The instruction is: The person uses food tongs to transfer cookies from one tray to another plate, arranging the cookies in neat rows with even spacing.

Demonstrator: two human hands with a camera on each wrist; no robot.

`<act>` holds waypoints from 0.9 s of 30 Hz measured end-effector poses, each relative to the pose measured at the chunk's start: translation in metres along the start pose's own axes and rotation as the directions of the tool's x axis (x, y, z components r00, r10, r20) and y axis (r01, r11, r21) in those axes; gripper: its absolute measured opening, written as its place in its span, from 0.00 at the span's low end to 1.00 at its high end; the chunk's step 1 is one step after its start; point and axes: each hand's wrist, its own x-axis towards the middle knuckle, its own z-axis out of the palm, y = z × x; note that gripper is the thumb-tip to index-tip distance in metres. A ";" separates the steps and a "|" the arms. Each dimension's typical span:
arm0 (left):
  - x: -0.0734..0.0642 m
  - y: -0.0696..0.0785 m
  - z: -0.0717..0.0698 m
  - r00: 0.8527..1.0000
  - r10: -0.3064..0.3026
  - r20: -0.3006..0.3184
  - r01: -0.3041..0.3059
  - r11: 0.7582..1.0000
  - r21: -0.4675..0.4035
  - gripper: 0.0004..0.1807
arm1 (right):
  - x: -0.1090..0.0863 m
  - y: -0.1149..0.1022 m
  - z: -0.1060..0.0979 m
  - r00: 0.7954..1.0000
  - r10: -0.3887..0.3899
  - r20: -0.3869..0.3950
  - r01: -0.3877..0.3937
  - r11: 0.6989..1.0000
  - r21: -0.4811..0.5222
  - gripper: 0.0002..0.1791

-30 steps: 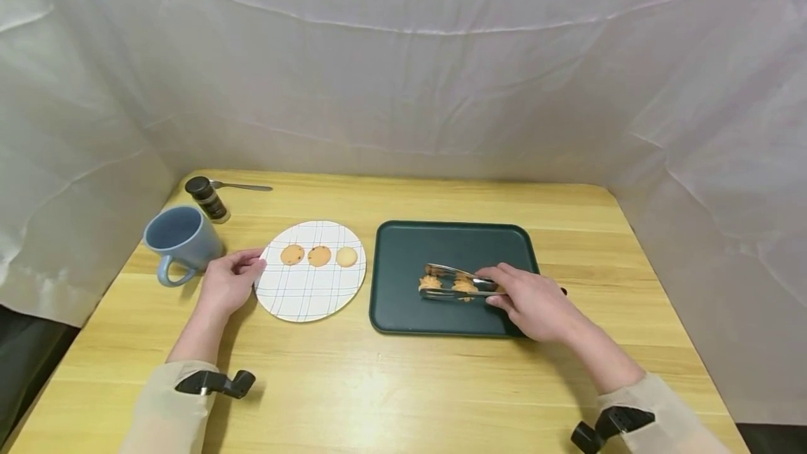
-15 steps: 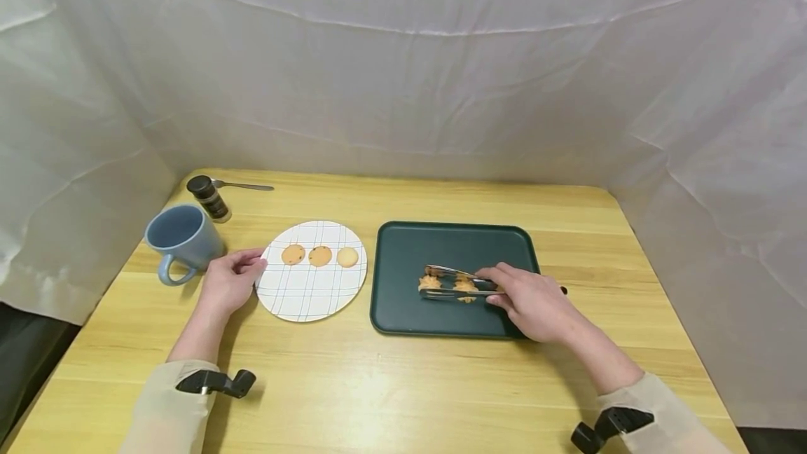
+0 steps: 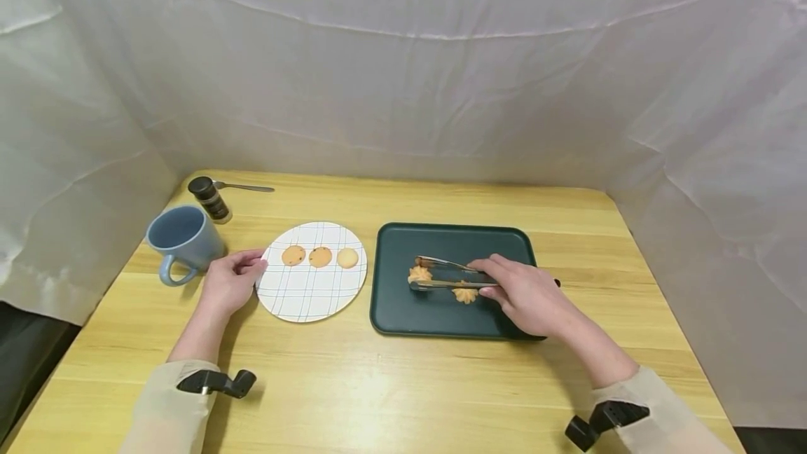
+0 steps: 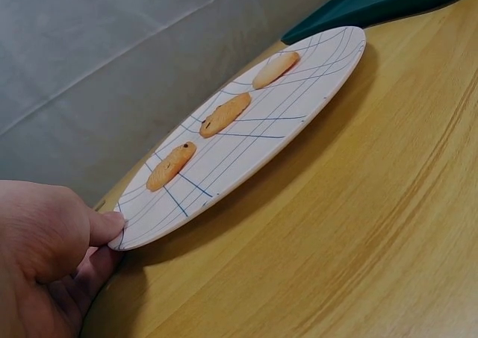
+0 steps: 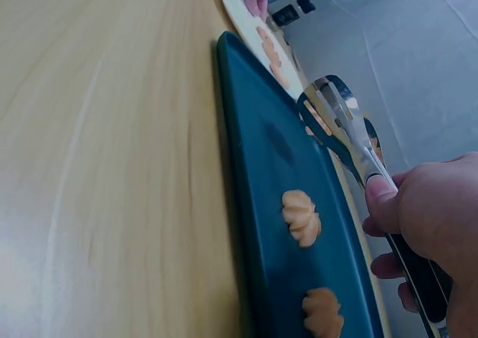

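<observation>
My left hand (image 3: 230, 284) pinches the left rim of a round white plate (image 3: 309, 296) with blue lines, thumb on top and fingers below. Three flat round cookies (image 3: 320, 256) lie in a row on it. My right hand (image 3: 526, 294) grips metal tongs (image 5: 343, 125) with a dark handle, above a dark green tray (image 3: 403, 317). Between the tong tips is a ridged cookie (image 3: 419, 274), partly covered by them. Another ridged cookie (image 3: 465, 296) lies on the tray below the tongs. The right wrist view shows a further ridged cookie (image 5: 323, 313) on the tray, nearer the hand.
A blue mug (image 3: 185, 240) stands close to my left hand. Behind it are a black-capped seasoning jar (image 3: 211, 200) and a fork (image 3: 244, 187). The wooden table (image 3: 391, 391) is bounded by hanging whitish cloth (image 3: 403, 104) at the back and sides.
My right hand has moved slightly left and away from me with the tongs. The cookie between the tips has shifted along with them. The left hand and plate stay in place.
</observation>
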 end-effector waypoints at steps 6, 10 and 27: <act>0.000 -0.001 0.000 1.000 0.008 -0.004 -0.008 1.000 -0.005 0.21 | 0.012 -0.010 -0.004 1.000 -0.014 0.006 0.014 1.000 0.005 0.23; 0.000 -0.001 0.000 1.000 0.015 -0.010 -0.016 1.000 -0.005 0.21 | 0.021 -0.017 -0.006 0.999 -0.031 0.011 0.031 0.999 0.007 0.23; 0.001 -0.001 0.001 0.998 0.055 -0.027 -0.055 0.998 -0.014 0.19 | 0.062 -0.049 0.006 0.995 -0.093 0.035 0.093 0.996 0.013 0.23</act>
